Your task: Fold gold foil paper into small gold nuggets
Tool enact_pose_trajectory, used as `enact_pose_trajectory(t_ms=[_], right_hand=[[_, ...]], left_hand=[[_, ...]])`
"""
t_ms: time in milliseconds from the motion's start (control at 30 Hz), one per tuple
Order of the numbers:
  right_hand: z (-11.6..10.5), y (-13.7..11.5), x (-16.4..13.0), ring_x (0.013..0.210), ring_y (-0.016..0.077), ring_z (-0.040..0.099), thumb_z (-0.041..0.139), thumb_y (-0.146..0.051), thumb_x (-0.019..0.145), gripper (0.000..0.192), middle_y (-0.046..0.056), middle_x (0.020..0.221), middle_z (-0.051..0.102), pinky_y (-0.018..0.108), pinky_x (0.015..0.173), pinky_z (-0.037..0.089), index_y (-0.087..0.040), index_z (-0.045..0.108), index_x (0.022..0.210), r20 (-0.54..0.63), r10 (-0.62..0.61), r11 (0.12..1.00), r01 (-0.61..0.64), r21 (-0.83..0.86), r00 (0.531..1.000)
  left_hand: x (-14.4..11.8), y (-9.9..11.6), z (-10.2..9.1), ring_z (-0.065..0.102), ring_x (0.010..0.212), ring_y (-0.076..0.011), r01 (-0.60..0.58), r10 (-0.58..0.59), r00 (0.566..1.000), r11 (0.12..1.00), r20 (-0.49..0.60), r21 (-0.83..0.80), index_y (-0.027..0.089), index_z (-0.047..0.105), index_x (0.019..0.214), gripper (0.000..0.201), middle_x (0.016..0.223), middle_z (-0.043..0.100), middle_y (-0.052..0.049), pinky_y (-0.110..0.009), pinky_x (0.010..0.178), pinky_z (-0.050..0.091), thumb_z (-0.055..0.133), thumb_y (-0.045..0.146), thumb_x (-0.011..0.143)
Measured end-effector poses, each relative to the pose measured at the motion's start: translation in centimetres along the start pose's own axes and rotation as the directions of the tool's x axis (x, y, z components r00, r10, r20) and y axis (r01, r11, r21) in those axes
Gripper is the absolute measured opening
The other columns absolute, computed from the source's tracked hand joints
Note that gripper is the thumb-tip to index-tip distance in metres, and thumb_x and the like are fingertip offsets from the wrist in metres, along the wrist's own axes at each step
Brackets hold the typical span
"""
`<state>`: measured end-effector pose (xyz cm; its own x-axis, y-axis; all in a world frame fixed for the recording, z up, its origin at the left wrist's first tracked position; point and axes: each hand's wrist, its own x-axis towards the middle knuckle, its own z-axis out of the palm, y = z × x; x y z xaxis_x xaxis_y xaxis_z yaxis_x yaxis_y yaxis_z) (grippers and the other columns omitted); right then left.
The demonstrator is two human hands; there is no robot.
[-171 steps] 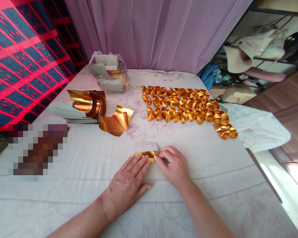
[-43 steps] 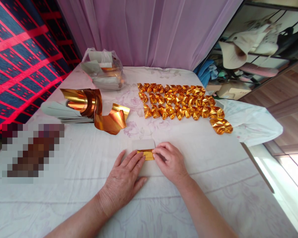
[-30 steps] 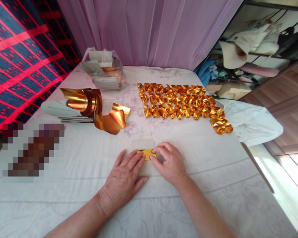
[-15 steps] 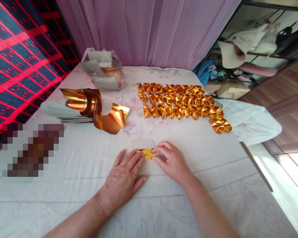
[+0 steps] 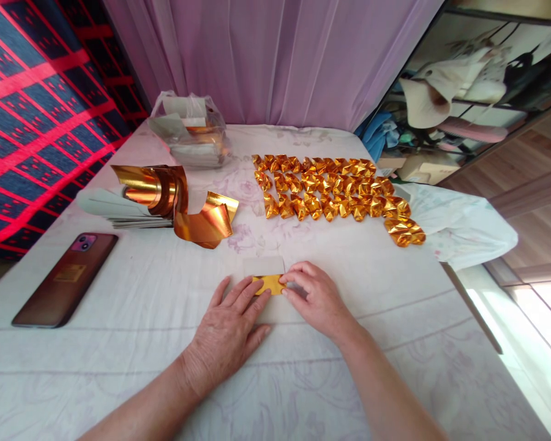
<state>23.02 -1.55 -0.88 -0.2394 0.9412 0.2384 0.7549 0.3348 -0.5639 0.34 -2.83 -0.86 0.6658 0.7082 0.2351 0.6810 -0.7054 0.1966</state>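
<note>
A sheet of paper lies on the tablecloth in front of me, its pale part [image 5: 263,266] at the far side and a gold foil fold [image 5: 270,284] nearer to me. My left hand [image 5: 232,321] rests flat with fingers spread, the fingertips pressing on the left end of the foil. At the right end, my right hand [image 5: 316,299] pinches the paper's edge between thumb and fingers. Beyond the hands, several folded gold foil pieces [image 5: 329,206] sit in rows, with one larger piece [image 5: 404,233] at the near right.
Loose gold foil sheets [image 5: 206,225] curl over a stack of papers [image 5: 140,219] at left. A clear plastic bag [image 5: 190,131] of papers stands behind. Left of my hands lies a phone [image 5: 67,278]. A white plastic bag [image 5: 468,223] hangs at the table's right edge.
My left fingertips have shifted slightly on the foil, with the index finger a little further right. Both hands otherwise stay in place, and the view has moved very slightly.
</note>
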Motion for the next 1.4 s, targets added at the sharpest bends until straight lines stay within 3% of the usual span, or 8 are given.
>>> enact_pose_trajectory(t_ms=[200,600,867,1033,1200,1400], right_hand=[[0.1,0.0,0.0,0.089,0.0182,0.064,0.065,-0.011,0.080,0.019,0.003,0.096,0.065,0.033,0.080,0.051,-0.023,0.068,0.095,0.000,0.001,1.000,-0.001,-0.007,1.000],[0.2,0.1,-0.1,0.090,0.0189,0.064,0.065,-0.012,0.080,0.019,0.003,0.097,0.065,0.033,0.080,0.050,-0.024,0.068,0.094,-0.001,0.011,1.000,-0.011,-0.008,1.000],[0.2,0.3,-0.1,0.090,0.0178,0.064,0.065,-0.012,0.080,0.020,0.002,0.097,0.065,0.032,0.080,0.051,-0.024,0.068,0.095,0.008,0.006,1.000,-0.006,-0.001,1.000],[0.2,0.2,-0.1,0.089,0.0179,0.064,0.065,-0.011,0.080,0.020,0.002,0.097,0.065,0.032,0.081,0.051,-0.024,0.069,0.095,0.005,0.009,1.000,-0.009,0.002,1.000],[0.2,0.2,-0.1,0.090,0.0182,0.064,0.065,-0.011,0.080,0.020,0.003,0.097,0.065,0.032,0.081,0.051,-0.024,0.069,0.095,0.013,0.015,1.000,-0.015,-0.003,1.000],[0.1,0.3,-0.2,0.091,0.0184,0.064,0.065,-0.013,0.081,0.020,0.002,0.097,0.065,0.032,0.081,0.051,-0.025,0.069,0.096,0.018,0.011,1.000,-0.011,-0.002,1.000]], left_hand=[[0.0,-0.1,-0.1,0.050,0.131,-0.0279,-0.006,0.006,1.000,1.000,-0.004,0.007,0.027,0.059,0.133,0.042,0.140,0.058,-0.007,-0.053,0.115,0.026,0.045,0.048,0.099],[0.1,-0.3,-0.1,0.052,0.129,-0.0270,-0.005,0.005,1.000,1.000,-0.005,-0.025,0.024,0.060,0.129,0.039,0.138,0.060,-0.008,-0.052,0.119,0.017,0.051,0.044,0.096],[-0.2,-1.8,-0.6,0.052,0.132,-0.0232,-0.086,0.087,0.996,0.992,0.008,-0.087,0.022,0.058,0.125,0.034,0.139,0.060,-0.006,-0.047,0.123,0.009,0.049,0.040,0.098],[-0.6,-2.8,-0.8,0.050,0.134,-0.0226,-0.078,0.078,0.997,0.994,-0.003,-0.076,0.022,0.060,0.122,0.031,0.139,0.061,-0.004,-0.046,0.123,0.006,0.050,0.041,0.099],[-0.8,-4.0,-1.1,0.049,0.135,-0.0247,-0.103,0.103,0.995,0.994,0.009,-0.026,0.027,0.062,0.125,0.033,0.137,0.063,-0.001,-0.049,0.123,0.003,0.048,0.043,0.099],[-0.7,-5.5,-1.7,0.049,0.135,-0.0206,-0.196,0.196,0.981,0.981,0.008,-0.002,0.031,0.062,0.126,0.031,0.135,0.064,0.004,-0.045,0.123,-0.002,0.046,0.041,0.100]])
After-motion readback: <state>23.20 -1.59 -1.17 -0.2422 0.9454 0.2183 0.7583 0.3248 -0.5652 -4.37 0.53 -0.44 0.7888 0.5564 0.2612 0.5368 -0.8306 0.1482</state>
